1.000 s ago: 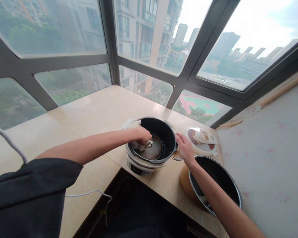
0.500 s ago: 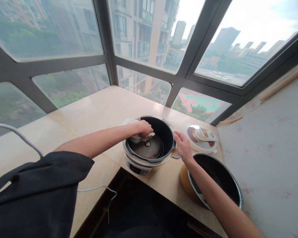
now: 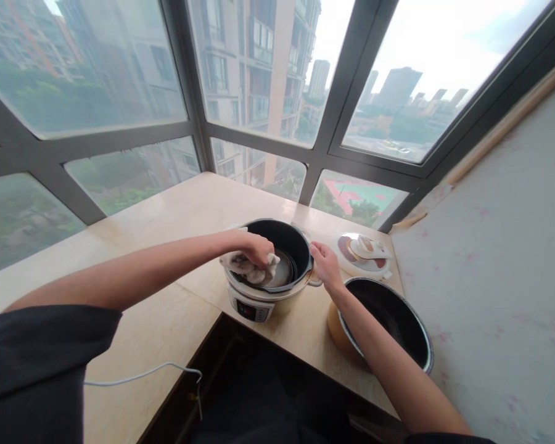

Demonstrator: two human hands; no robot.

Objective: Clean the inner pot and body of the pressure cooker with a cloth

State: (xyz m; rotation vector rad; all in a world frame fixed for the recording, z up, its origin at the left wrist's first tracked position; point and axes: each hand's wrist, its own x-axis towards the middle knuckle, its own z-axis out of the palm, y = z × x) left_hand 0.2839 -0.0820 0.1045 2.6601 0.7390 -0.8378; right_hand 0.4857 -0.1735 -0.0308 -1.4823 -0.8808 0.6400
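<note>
My left hand (image 3: 259, 249) is closed around a soiled whitish cloth (image 3: 254, 271) and presses it at the near left inner wall of an electric pressure cooker (image 3: 282, 303). Part of the cloth hangs over the cooker's rim. My right hand (image 3: 326, 266) has its fingers closed on the rim at the cooker's right side, above the side handle. Inside, the cooker is black-walled with a grey metal bottom, partly hidden by the cloth. To the right, below my right forearm, stands a removed inner pot (image 3: 341, 342), golden outside and dark inside.
The cooker's lid (image 3: 364, 251), white and brown with a handle, lies behind the inner pot. A pale cable (image 3: 141, 374) runs over the near edge of the beige countertop (image 3: 166, 333). Windows (image 3: 263, 80) enclose the far side, and a papered wall (image 3: 499, 283) bounds the right.
My left hand has drawn the cloth from the middle of the cooker's inside toward its near left wall. My right hand keeps its hold on the rim. The view has shifted slightly.
</note>
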